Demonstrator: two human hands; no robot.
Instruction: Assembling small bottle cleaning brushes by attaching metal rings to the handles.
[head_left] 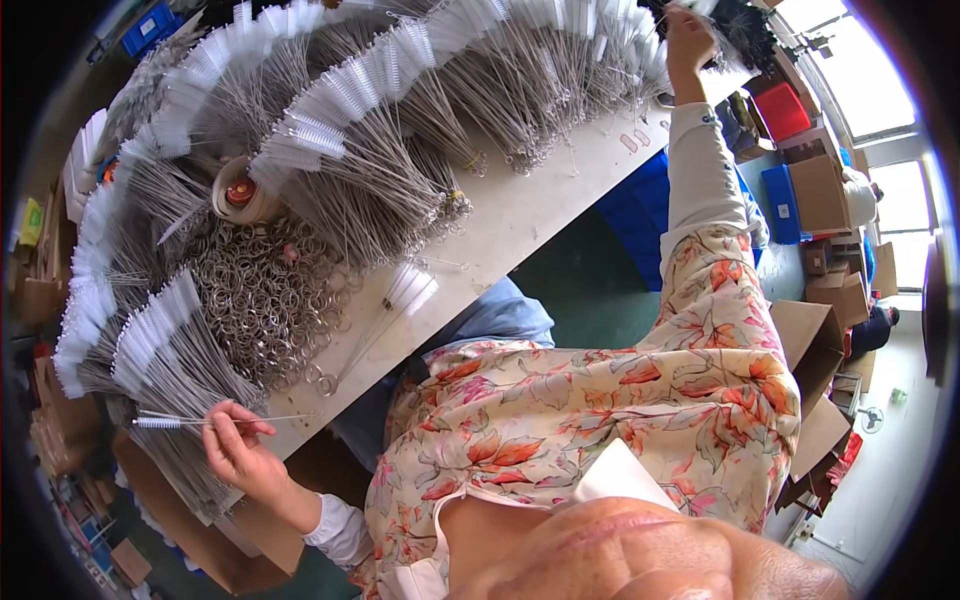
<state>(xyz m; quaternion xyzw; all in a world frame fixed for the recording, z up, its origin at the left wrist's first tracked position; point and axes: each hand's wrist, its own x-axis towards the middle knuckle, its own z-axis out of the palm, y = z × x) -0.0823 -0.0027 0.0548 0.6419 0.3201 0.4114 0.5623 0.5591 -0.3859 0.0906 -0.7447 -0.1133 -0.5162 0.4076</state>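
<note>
A pale table (500, 220) slants from the lower left to the upper right of the frame, with bright windows (850, 70) at the upper right and a cardboard box (810, 340) at the right. Bundles (350, 95) of white-bristled wire brushes fan in rows across the upper left and top. A heap of metal rings (260, 290) lies left of centre, just below a white cup (225, 190) with something red inside. A few loose brushes (410, 290) rest near the table's front edge, right of the rings.

The hands are well apart. The left hand (240, 450), at the lower left, pinches the wire stem of a brush (160, 423) between thumb and fingers, its white bristles pointing left and its stem running right, near the table's front edge. The right hand (690, 45) reaches to the top right of the frame, beside black bristles (745, 35); it sits too near the rim to tell whether it grips anything.
</note>
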